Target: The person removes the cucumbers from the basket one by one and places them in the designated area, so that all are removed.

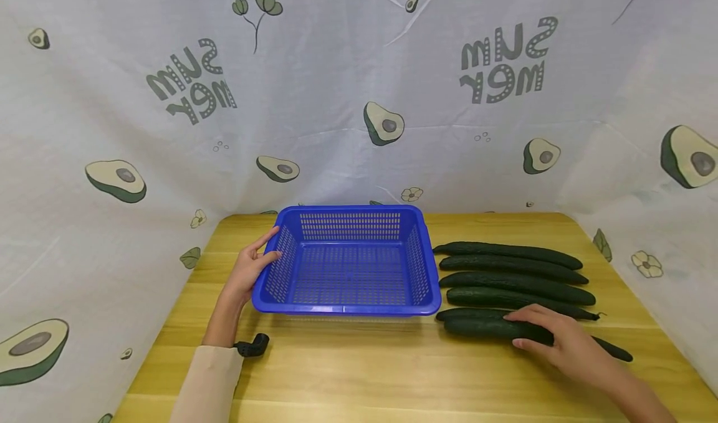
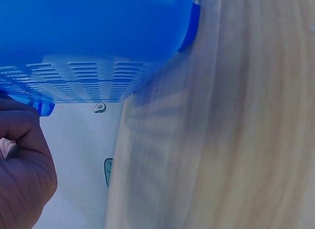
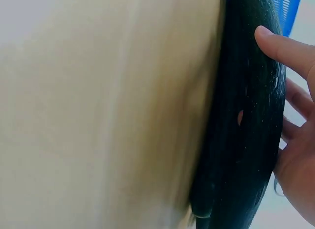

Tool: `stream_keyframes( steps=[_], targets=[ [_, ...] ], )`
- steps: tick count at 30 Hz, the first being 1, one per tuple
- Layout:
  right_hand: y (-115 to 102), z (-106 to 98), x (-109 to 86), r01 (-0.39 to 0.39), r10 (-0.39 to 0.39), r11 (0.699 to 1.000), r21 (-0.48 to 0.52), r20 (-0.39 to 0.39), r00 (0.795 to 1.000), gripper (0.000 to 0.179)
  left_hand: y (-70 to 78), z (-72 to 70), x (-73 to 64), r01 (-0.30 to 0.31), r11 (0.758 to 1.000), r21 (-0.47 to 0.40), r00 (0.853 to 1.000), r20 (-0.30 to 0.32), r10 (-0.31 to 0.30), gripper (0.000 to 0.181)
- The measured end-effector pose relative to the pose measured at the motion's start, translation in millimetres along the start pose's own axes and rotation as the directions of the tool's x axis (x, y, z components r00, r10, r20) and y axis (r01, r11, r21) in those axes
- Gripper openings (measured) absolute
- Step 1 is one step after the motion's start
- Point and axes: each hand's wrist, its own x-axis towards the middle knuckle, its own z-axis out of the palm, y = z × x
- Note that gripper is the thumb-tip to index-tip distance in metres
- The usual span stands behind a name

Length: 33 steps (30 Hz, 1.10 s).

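My left hand (image 1: 247,272) grips the left rim of a blue plastic basket (image 1: 343,309), thumb inside the wall. In the left wrist view its curled fingers (image 2: 24,135) lie beside the basket's slotted side (image 2: 83,74). On the right, my right hand (image 1: 566,342) holds a dark green cucumber (image 1: 477,328), the nearest of the group. The right wrist view shows the thumb on this cucumber (image 3: 258,106) and the other fingers round its far side. Another cucumber (image 3: 224,120) lies right against it, partly hidden. The basket's inside holds nothing.
Several more cucumbers (image 1: 516,280) lie in a row to the right of the basket on the wooden table (image 1: 359,373). A white curtain printed with avocados (image 1: 336,86) hangs behind and at both sides. A black wrist device (image 1: 253,346) sits by the left cuff.
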Motion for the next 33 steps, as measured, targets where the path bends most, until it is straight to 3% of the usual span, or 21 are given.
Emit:
stream_keyframes(
  steps=[8,16,22,28,33],
  targets=[
    [-2.4,11.3,-5.4,-0.011,0.007,0.995,-0.095,-0.040,0.999,0.045,-0.2,-1.2,-1.5,0.002,1.000,-0.007,1.000,0.001,-0.002,0.065],
    [-4.3,20.0,-7.1,0.034,-0.047,0.990,-0.137,-0.094,0.994,0.049,0.1,-2.2,-1.8,0.011,1.000,-0.020,1.000,0.008,-0.011,0.065],
    [-3.7,19.2,-6.4,0.031,-0.046,0.984,-0.173,-0.081,0.996,0.049,-1.0,-3.3,-3.2,0.024,1.000,-0.014,0.999,0.021,-0.023,0.065],
    [-0.8,15.7,-5.2,-0.013,0.008,0.994,-0.113,-0.046,0.999,0.045,-1.3,-8.3,-6.4,0.020,1.000,-0.003,0.998,0.058,-0.020,0.062],
    [1.9,11.8,-1.9,-0.010,0.011,1.000,0.016,-0.044,0.999,0.043,-1.7,-17.4,-11.3,0.001,0.994,0.109,0.999,-0.036,0.003,0.068]
  ],
)
